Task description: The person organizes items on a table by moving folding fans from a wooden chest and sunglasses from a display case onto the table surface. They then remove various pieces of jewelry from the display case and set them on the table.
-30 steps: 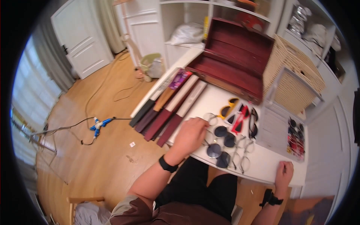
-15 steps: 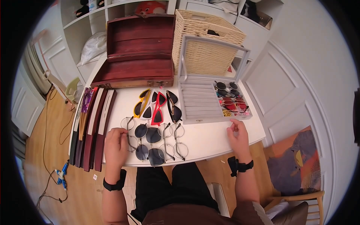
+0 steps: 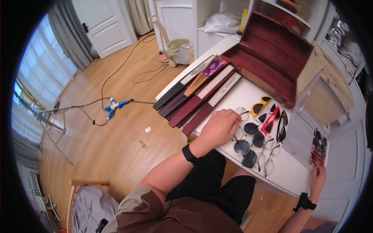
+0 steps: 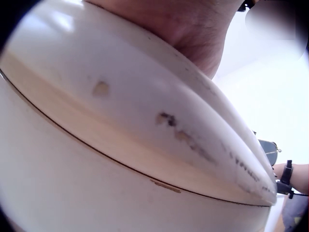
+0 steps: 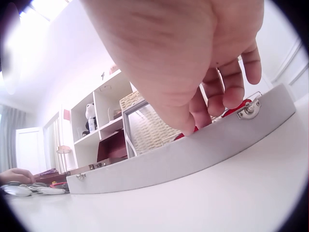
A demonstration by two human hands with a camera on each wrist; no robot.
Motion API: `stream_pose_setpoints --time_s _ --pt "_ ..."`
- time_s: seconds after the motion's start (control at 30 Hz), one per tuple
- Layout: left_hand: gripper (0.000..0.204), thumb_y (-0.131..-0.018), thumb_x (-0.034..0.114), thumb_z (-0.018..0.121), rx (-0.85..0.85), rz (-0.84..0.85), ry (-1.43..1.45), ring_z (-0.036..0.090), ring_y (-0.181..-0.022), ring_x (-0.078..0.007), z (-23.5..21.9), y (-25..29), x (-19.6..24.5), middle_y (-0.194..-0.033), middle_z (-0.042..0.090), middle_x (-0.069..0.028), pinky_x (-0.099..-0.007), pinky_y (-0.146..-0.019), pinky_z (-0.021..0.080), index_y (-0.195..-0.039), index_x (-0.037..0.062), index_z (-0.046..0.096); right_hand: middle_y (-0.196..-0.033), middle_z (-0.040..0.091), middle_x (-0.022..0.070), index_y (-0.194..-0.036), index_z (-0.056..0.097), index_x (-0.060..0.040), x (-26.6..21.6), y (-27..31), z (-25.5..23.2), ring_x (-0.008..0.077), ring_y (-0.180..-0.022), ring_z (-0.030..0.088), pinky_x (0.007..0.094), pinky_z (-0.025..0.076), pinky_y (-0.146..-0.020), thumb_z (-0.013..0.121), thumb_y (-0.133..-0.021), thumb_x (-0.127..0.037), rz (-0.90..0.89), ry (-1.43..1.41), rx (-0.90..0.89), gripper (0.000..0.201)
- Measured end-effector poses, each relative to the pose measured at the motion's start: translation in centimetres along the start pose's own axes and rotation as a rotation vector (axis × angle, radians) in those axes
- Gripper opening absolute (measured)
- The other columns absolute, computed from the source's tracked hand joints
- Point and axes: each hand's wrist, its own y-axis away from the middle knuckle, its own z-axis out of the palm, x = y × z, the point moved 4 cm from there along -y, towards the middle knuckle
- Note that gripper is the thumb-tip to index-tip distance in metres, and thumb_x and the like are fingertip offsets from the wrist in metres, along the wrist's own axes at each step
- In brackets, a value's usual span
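My left hand (image 3: pixel 220 128) lies with loosely bent fingers by the table's front edge, beside round clear glasses (image 3: pixel 242 113); its palm (image 4: pixel 188 29) shows above the white edge in the left wrist view. Dark round sunglasses (image 3: pixel 251 128) and more clear glasses (image 3: pixel 268 167) lie in rows, with yellow (image 3: pixel 258 108), red (image 3: pixel 271 123) and black sunglasses (image 3: pixel 282 128) behind. My right hand (image 3: pixel 318 178) is at the front corner of a grey case (image 3: pixel 297 136). In the right wrist view its fingers (image 5: pixel 233 94) reach over the case wall (image 5: pixel 178 159) near red eyewear; a grip is not clear.
An open dark red chest (image 3: pixel 268 58) stands at the back, beside a wicker basket (image 3: pixel 324 73). Long folded fans or boxes (image 3: pixel 211 103) lie left of the glasses. A cable with a blue-and-white power strip (image 3: pixel 112 106) crosses the floor.
My right hand has moved forward from the table's front to the grey case. My left hand stays beside the glasses. The head view has swung right, then back left.
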Motion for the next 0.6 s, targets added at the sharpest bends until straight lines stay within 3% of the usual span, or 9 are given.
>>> stream_pose_setpoints --time_s 0.1,0.17,0.27,0.37,0.43,0.6 --pt "0.011 -0.09 0.01 0.063 -0.004 -0.006 0.037 0.065 -0.095 -0.0367 0.0 0.0 0.1 -0.096 0.069 -0.0151 -0.047 -0.085 0.051 -0.098 0.0031 0.068 -0.106 0.066 0.0165 -0.113 0.067 0.0002 0.2 -0.1 0.3 0.0295 -0.094 0.065 0.0364 0.052 -0.086 0.065 -0.098 -0.009 0.079 -0.059 -0.058 0.017" --pt "0.012 -0.09 0.009 0.063 -0.007 -0.002 0.023 0.065 -0.094 -0.0379 0.0 0.0 0.1 -0.095 0.068 -0.0158 -0.0477 -0.084 0.051 -0.099 0.0028 0.068 -0.105 0.067 0.017 -0.11 0.067 0.0009 -1.6 0.2 -0.5 0.0292 -0.095 0.065 0.0369 0.052 -0.086 0.066 -0.098 -0.009 0.094 -0.138 0.07 0.016" --pt "0.012 -0.09 0.008 0.064 -0.007 0.027 0.03 0.065 -0.091 -0.0398 0.9 0.0 -0.9 -0.094 0.068 -0.0177 -0.0484 -0.082 0.051 -0.099 0.0022 0.067 -0.104 0.07 0.0179 -0.111 0.068 -0.0005 0.9 0.3 0.3 0.0304 -0.094 0.068 0.0382 0.054 -0.086 0.069 -0.096 -0.009 -0.032 -0.106 0.135 0.017" --pt "0.012 -0.09 0.006 0.063 -0.011 -0.005 0.036 0.065 -0.093 -0.0412 1.0 -0.1 -0.5 -0.095 0.068 -0.0199 -0.0507 -0.083 0.05 -0.099 0.0 0.068 -0.102 0.072 0.0183 -0.108 0.072 -0.0048 -0.9 0.4 -0.6 0.0344 -0.093 0.071 0.0419 0.056 -0.082 0.071 -0.093 -0.011 0.067 -0.092 0.103 0.017" --pt "0.007 -0.092 0.003 0.062 -0.024 0.018 0.041 0.065 -0.092 -0.0405 0.8 -0.2 -0.3 -0.094 0.067 -0.0193 -0.0491 -0.079 0.05 -0.098 0.0012 0.066 -0.097 0.073 0.0163 -0.104 0.073 -0.005 -1.3 0.4 -0.8 0.0329 -0.085 0.072 0.0413 0.057 -0.077 0.076 -0.091 -0.015 0.027 -0.062 0.151 0.017" --pt "0.008 -0.096 0.006 0.058 -0.08 -0.065 0.055 0.063 -0.093 -0.0348 0.5 -0.3 0.3 -0.095 0.065 -0.0144 -0.043 -0.083 0.047 -0.099 0.002 0.065 -0.096 0.071 0.0157 -0.106 0.071 -0.0052 -3.2 0.4 -1.8 0.032 -0.084 0.072 0.0399 0.058 -0.076 0.076 -0.089 -0.014 0.161 -0.038 0.103 0.02"
